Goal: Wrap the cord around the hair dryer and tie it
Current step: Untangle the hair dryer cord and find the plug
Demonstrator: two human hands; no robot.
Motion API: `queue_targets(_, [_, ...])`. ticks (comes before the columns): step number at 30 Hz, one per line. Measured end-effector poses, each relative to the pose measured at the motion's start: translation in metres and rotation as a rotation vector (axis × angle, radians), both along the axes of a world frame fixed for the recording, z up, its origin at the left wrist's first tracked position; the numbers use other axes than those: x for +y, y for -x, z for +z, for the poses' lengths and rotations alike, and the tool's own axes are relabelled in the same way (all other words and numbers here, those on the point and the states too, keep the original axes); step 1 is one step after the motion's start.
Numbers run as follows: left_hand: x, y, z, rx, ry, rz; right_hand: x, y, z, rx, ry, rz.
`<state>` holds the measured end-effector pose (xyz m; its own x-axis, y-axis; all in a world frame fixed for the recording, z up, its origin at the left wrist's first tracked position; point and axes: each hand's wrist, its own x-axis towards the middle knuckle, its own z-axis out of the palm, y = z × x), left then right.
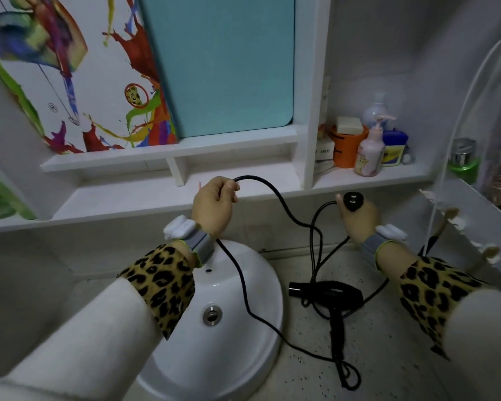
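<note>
Head view: left hand (213, 204) pinches limp black cord (282, 202), right hand (359, 219) grips its plug (351, 201); probably light hair dryer (330, 293) on worktop (402, 357) at 5 o'clock, best taken by handle (337, 328).

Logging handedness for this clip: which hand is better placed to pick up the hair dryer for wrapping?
Probably the right hand: it hovers almost directly above the hair dryer on the counter, though it grips the plug. The left hand holds the cord over by the sink.
</note>
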<state>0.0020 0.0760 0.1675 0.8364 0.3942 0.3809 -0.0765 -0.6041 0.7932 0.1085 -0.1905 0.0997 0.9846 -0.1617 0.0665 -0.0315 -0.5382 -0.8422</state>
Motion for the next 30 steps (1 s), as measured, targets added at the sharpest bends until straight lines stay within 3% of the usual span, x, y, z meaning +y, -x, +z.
queue_targets(3, [0.015,-0.006,-0.001,0.164,-0.195,-0.213,0.002,0.000,0.021,-0.106,-0.031,0.003])
queue_targets(6, [0.012,-0.010,-0.001,0.374,-0.244,-0.532,0.009,0.005,0.042,-0.178,0.016,0.107])
queue_targets(9, [-0.002,-0.013,-0.004,0.518,-0.400,-0.638,0.014,0.008,0.060,-0.136,0.034,0.119])
queue_targets(11, [-0.013,-0.013,-0.002,0.526,-0.438,-0.653,0.011,0.007,0.065,-0.085,-0.083,0.079])
queue_targets(13, [-0.019,-0.010,0.000,0.464,-0.428,-0.624,0.002,0.009,0.065,0.011,-0.306,0.082])
queue_targets(15, [-0.022,-0.005,0.004,0.392,-0.407,-0.562,-0.012,0.012,0.058,0.065,-0.300,0.079])
queue_targets(19, [-0.027,0.002,0.004,0.300,-0.407,-0.391,-0.035,0.019,0.046,0.184,0.350,0.131])
queue_targets(21, [-0.027,0.005,-0.001,0.253,-0.389,-0.286,-0.034,0.021,0.038,0.271,0.528,0.210])
queue_targets(24, [-0.028,0.010,-0.012,0.214,-0.322,-0.132,-0.027,0.020,0.026,0.280,0.448,0.202])
queue_targets(30, [-0.030,0.024,-0.031,0.224,-0.352,-0.036,-0.023,-0.013,0.007,0.285,0.023,-0.149])
